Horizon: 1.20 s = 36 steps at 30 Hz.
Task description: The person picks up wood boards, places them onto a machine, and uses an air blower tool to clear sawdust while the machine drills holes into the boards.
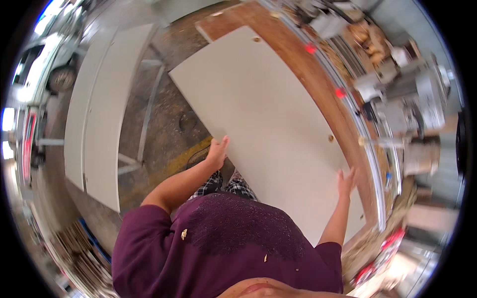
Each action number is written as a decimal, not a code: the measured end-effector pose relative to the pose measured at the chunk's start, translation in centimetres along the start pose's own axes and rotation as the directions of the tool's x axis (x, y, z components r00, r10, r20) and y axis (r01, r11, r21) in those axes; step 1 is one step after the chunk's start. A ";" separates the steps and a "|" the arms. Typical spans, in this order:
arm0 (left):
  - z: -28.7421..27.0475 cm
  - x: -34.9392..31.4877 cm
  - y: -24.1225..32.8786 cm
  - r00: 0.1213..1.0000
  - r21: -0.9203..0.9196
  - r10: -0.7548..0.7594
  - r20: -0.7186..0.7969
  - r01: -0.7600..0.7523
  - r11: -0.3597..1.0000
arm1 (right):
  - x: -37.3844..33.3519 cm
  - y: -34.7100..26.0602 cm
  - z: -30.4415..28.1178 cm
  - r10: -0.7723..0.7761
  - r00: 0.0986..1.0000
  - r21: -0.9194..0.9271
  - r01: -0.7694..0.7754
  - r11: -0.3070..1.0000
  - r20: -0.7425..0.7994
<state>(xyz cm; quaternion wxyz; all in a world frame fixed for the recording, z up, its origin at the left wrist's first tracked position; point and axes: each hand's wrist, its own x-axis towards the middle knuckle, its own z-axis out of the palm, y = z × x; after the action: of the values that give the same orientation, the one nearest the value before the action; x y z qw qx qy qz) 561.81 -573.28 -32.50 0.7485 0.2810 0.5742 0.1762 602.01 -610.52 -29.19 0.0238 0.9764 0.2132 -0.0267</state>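
Note:
A large pale grey board (271,107) lies in front of me, slanting from far left to near right, with small round holes along its right edge. My left hand (217,153) grips the left edge, thumb over the top face and the other fingers partly hidden by the edge. On the opposite edge, my right hand (346,183) straddles the rim, thumb on the pale face and fingers along the outer side. Beneath the board shows a brown wooden tabletop (233,22).
A metal rail (365,141) with red knobs (340,93) runs along the table's right side. Beyond it stand machinery (412,99) and scraps. At left, more pale boards (107,114) rest on a metal frame (149,114). A yellow line (186,156) marks the concrete floor.

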 end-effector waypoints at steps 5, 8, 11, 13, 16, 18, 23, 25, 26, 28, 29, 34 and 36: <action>0.5 0.0 0.7 0.997 -0.036 -0.072 0.032 0.073 0.997 | 5.8 1.1 -1.5 -0.003 0.974 0.233 -0.051 0.971 0.228; -0.6 2.5 -1.9 0.993 -0.210 -0.013 0.116 0.037 0.977 | 6.7 0.3 -1.6 -0.029 0.983 0.296 -0.027 0.955 0.184; -0.6 2.7 -1.8 0.995 -0.291 -0.025 0.101 0.054 0.955 | 6.0 0.5 -1.1 -0.061 0.977 0.353 -0.016 0.935 0.204; -1.0 1.3 -0.7 0.998 -0.282 0.037 0.041 -0.024 0.959 | 5.3 -1.5 -1.4 -0.094 0.972 0.308 0.024 0.951 0.214; -4.4 1.2 -1.0 0.999 -0.289 0.037 -0.014 -0.039 0.957 | 1.0 -6.2 -2.1 -0.179 0.979 0.375 0.132 0.918 0.095; -7.0 0.5 -0.9 0.995 -0.284 0.014 -0.098 -0.041 0.958 | -0.8 -10.4 -4.9 -0.219 0.968 0.303 0.175 0.937 0.121; -12.7 -2.6 1.0 0.970 -0.304 -0.003 -0.245 -0.074 0.950 | 0.5 -15.3 -4.8 -0.235 0.945 0.264 0.172 0.949 0.227; -17.7 -3.0 0.1 0.975 -0.337 0.019 -0.221 -0.094 0.937 | 0.6 -18.9 -5.1 -0.330 0.920 0.215 0.286 0.934 0.213; -20.6 -3.1 -0.8 0.976 -0.356 0.031 -0.215 -0.108 0.928 | -0.2 -22.2 -6.1 -0.373 0.909 0.179 0.342 0.922 0.186; -26.2 -2.8 -3.0 0.956 -0.434 0.003 -0.293 -0.136 0.891 | -3.1 -29.9 -9.3 -0.440 0.890 0.100 0.430 0.897 0.121; -28.5 -3.5 -3.0 0.945 -0.473 -0.011 -0.326 -0.153 0.868 | -4.1 -33.1 -10.0 -0.481 0.868 0.101 0.471 0.876 0.122; -39.6 -10.3 -1.0 0.908 -0.603 -0.014 -0.418 -0.266 0.752 | -10.1 -49.7 -13.2 -0.675 0.730 0.114 0.665 0.738 0.109; -44.7 -13.1 -0.2 0.894 -0.597 -0.075 -0.442 -0.231 0.768 | -13.2 -56.4 -13.0 -0.709 0.696 0.008 0.713 0.702 0.113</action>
<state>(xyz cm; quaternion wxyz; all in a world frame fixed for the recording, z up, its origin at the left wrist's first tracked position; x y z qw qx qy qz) 515.27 -571.33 -30.80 0.6404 -0.0117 0.6221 0.4502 567.06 -564.05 -17.37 0.0410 0.8149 0.5722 -0.0822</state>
